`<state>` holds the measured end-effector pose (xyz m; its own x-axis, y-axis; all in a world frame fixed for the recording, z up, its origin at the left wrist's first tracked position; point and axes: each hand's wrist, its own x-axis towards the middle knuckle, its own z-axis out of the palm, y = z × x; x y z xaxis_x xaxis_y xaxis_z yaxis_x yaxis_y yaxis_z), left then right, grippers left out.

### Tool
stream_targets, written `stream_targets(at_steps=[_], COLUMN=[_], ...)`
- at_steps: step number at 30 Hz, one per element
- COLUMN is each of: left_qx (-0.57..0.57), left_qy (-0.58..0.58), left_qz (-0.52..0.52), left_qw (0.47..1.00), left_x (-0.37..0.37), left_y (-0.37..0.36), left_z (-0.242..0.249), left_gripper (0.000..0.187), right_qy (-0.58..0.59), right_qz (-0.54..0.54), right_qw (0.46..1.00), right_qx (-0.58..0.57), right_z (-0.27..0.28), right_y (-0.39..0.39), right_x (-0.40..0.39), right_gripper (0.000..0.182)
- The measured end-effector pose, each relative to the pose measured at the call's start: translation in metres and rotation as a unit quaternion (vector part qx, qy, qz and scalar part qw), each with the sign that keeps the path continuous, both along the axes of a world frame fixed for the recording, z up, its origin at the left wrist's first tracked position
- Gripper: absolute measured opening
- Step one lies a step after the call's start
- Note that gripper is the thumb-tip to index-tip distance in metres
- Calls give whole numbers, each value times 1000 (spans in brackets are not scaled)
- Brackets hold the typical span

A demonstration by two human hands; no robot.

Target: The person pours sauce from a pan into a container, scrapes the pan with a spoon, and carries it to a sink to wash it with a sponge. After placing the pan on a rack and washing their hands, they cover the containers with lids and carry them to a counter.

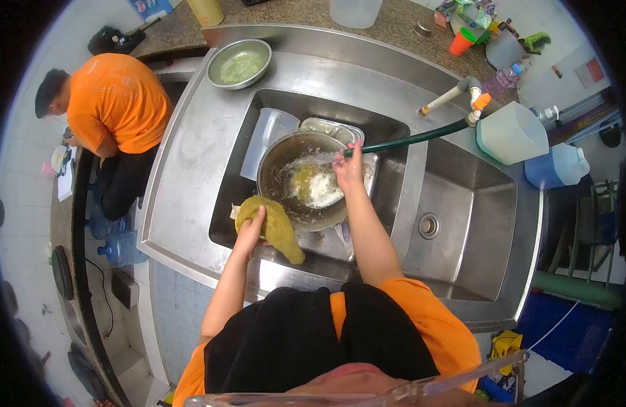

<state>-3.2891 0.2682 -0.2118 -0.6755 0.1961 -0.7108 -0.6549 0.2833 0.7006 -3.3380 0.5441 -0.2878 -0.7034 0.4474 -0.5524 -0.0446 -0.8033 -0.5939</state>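
A green hose point(415, 140) runs from the tap into my right hand point(349, 169), whose fingers are wrapped around its end. Under that hand sits a large round metal pot point(274, 159) with water and a clump of white residue point(324, 190) inside. At the pot's lower left edge, my left hand point(250, 234) grips a yellow-green cloth point(276, 224), thumb on top. The pot rests in the left sink basin point(221, 227), beside a translucent plastic container point(267, 139) and a metal tray point(333, 127).
A metal bowl of cloudy water point(240, 64) stands on the steel counter's upper left. To the right are a second basin point(462, 224), a tap point(477, 102) and two plastic jugs point(513, 133). A person in an orange shirt point(120, 102) bends at the left.
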Motion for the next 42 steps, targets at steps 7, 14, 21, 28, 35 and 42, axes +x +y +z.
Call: stream_targets(at_steps=[7, 14, 21, 28, 35, 42], left_qx=[-35, 18, 46, 48, -14, -11], left_qy=[-17, 72, 125, 131, 94, 117], left_qz=[-9, 20, 62, 71, 32, -32], left_qw=[999, 997, 989, 988, 995, 993], left_x=[-6, -1, 3, 4, 3, 0], left_y=[0, -5, 0, 1, 0, 0], left_z=[-15, -28, -20, -21, -22, -23], left_gripper=[37, 34, 34, 33, 31, 31], right_qy=[45, 60, 49, 52, 89, 181], right_qz=[17, 59, 87, 80, 86, 21], right_qw=[999, 996, 994, 995, 992, 981], right_qx=[22, 30, 52, 41, 9, -70], right_z=[6, 15, 12, 10, -10, -34], right_y=[2, 3, 6, 4, 4, -8], right_x=[9, 29, 45, 46, 52, 21], right_gripper=[26, 24, 24, 22, 26, 31])
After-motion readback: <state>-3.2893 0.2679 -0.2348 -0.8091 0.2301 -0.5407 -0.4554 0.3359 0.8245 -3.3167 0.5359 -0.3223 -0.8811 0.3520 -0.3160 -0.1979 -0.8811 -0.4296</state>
